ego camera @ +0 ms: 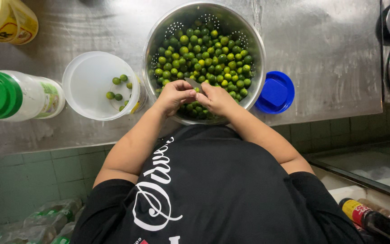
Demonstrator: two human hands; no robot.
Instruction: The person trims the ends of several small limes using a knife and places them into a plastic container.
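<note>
Around the work on the steel desk (321, 49): white tub (86, 81) with a few green fruits, green-capped jar (5, 95) lying at left, blue lid (276, 92) at right. Metal colander (165, 27) heaped with small green limes (213, 58). Left hand (174, 95) and right hand (217, 99) meeting over its near rim, fingers curled about a small knife (193, 83); which hand grips it cannot be told.

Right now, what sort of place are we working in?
Probably a commercial or food-stall kitchen: a stainless steel counter, a big metal colander heaped with small green citrus fruit, and tiled walls beneath the counter.
</note>
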